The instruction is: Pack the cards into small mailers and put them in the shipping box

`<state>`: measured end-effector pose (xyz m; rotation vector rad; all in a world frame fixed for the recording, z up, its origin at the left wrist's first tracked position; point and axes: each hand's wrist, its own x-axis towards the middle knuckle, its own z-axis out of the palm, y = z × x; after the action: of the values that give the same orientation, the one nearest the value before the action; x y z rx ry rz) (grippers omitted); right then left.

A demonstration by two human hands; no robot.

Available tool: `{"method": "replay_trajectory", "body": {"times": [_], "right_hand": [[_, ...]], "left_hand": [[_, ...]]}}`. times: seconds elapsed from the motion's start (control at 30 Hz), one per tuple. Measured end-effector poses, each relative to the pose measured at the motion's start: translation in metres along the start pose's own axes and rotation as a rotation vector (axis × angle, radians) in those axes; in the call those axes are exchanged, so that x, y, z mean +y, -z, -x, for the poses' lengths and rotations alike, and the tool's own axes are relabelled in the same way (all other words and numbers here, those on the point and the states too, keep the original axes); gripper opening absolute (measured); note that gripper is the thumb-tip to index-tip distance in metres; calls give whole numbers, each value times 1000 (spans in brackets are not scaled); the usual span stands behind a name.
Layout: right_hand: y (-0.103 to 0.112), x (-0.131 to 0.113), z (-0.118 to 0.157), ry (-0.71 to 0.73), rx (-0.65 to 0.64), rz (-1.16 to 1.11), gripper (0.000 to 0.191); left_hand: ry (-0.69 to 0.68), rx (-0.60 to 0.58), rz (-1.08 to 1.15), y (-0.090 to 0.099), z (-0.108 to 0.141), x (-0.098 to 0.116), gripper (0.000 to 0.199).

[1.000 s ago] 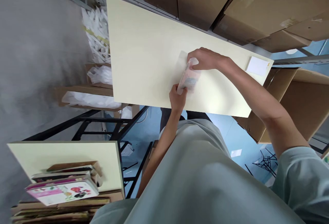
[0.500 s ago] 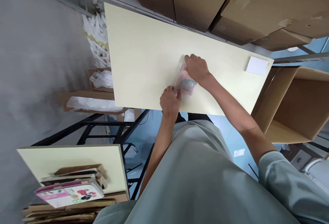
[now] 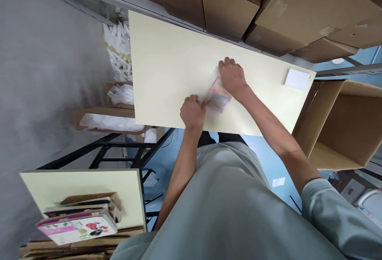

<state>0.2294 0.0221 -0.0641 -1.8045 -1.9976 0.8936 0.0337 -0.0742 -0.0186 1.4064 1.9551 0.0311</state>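
A clear plastic bag (image 3: 219, 96) with pink and blue-grey contents lies at a slant on the cream tabletop (image 3: 167, 73). Its outline is partly blurred, and what is inside cannot be made out. My right hand (image 3: 233, 77) is closed over the bag's upper right end, fingers curled, covering that part. At the lower left edge, my left hand (image 3: 193, 112) is closed with the thumb against the plastic film; the fingertips are partly hidden.
A small white stack (image 3: 297, 79) lies at the table's right end. Beyond the back edge stand cardboard boxes (image 3: 228, 13) on a shelf. An open carton (image 3: 349, 124) is at the right. Left are bins of white plastic (image 3: 112, 121) and a side board (image 3: 131, 196) holding flat printed boxes (image 3: 79, 226).
My left hand has shifted a little to the left, and my right hand slightly right, so they are farther apart. The bag sits slightly farther right. The view has also shifted slightly.
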Motion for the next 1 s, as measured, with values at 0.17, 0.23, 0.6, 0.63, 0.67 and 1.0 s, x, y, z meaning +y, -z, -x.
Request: {"method": "replay_trajectory", "body": {"times": [0.17,0.23,0.6,0.63,0.67,1.0], "right_hand": [[10,-22,-8,217,-307,475,33],[8,-23,-12,243,-344,514,40],[21,-10,21,186,-212,439,38],[21,-8,28,155,-213,433,36],[22,-6,35,119,-214,422,33],[13,-32,135,-507,145,146,30]], "left_hand": [[-35,36,-3,-11,-16,1,21],[-46,11,-6,-17,-21,-2,10],[-403,57,96,-31,-12,-17,37],[-447,47,97,-33,-12,-19,42],[-488,38,90,-35,-12,-20,45],[-642,8,-42,-52,-11,-28,53]]}}
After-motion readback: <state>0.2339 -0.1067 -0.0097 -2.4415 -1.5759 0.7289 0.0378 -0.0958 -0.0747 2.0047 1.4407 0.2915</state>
